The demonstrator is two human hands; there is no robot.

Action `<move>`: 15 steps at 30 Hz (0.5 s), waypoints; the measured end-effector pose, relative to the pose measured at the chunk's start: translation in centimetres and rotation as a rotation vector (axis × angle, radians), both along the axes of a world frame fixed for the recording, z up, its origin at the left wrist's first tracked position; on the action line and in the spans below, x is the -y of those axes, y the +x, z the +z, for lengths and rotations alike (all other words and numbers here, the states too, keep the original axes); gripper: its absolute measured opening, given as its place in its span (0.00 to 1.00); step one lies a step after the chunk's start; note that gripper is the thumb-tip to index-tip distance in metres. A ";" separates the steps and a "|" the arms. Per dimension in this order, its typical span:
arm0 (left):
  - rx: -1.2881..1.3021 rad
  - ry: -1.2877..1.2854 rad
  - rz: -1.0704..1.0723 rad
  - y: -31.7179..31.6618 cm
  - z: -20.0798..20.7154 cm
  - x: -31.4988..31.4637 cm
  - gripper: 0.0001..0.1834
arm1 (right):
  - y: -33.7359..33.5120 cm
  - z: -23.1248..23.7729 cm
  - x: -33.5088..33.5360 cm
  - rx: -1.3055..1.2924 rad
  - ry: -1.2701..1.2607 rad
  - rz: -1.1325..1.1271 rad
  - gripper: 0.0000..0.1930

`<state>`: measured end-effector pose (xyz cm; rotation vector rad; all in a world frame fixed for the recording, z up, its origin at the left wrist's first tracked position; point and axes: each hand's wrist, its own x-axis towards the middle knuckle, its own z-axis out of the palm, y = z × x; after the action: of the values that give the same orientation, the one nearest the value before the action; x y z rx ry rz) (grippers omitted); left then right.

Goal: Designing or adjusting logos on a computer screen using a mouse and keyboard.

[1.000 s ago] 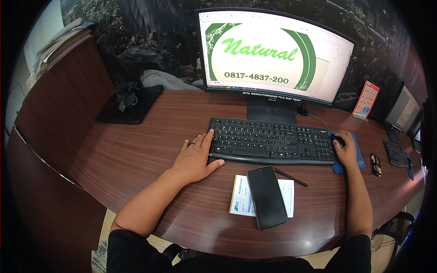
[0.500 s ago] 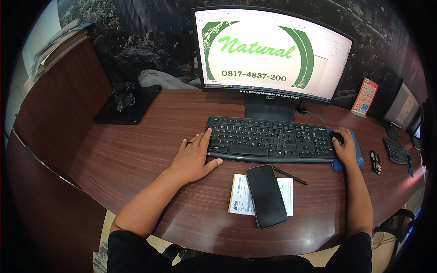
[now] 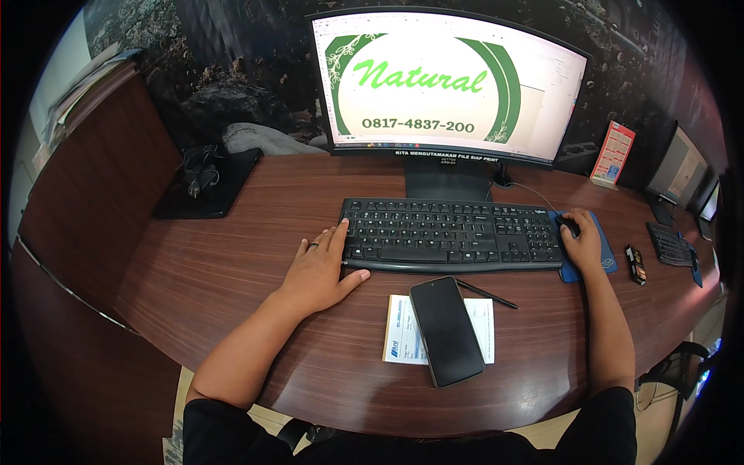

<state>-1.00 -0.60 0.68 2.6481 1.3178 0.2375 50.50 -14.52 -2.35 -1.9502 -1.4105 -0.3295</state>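
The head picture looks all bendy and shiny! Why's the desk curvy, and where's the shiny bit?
In the head view, the fisheye lens bends edges near the rim, so the desk may look curvier than it is; glare shows there on the desk's right side and faintly near its front edge; the head view's keyboard looks fairly sharp.

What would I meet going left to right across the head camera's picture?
Papers → cables → left hand → phone → right hand → small black box → far keyboard.
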 end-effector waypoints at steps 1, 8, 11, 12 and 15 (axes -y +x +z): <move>0.000 -0.003 0.002 0.0 0.1 0.0 0.54 | -0.1 0.0 0.0 0.000 0.005 0.003 0.13; -0.003 -0.007 0.005 0.0 0.1 0.0 0.54 | -0.1 0.1 0.0 -0.017 0.012 0.021 0.13; -0.011 -0.003 0.010 0.0 0.0 0.0 0.54 | -0.3 0.3 0.0 0.000 0.010 0.022 0.13; -0.007 -0.007 0.009 0.0 0.0 0.0 0.54 | -0.3 0.3 0.0 -0.001 0.009 0.021 0.13; 0.000 -0.008 0.006 0.1 0.1 0.0 0.54 | -0.1 0.1 0.0 0.006 0.017 0.029 0.13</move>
<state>-0.94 -0.59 0.74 2.6385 1.3238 0.2327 50.41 -14.55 -2.22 -1.9145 -1.4346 -0.3332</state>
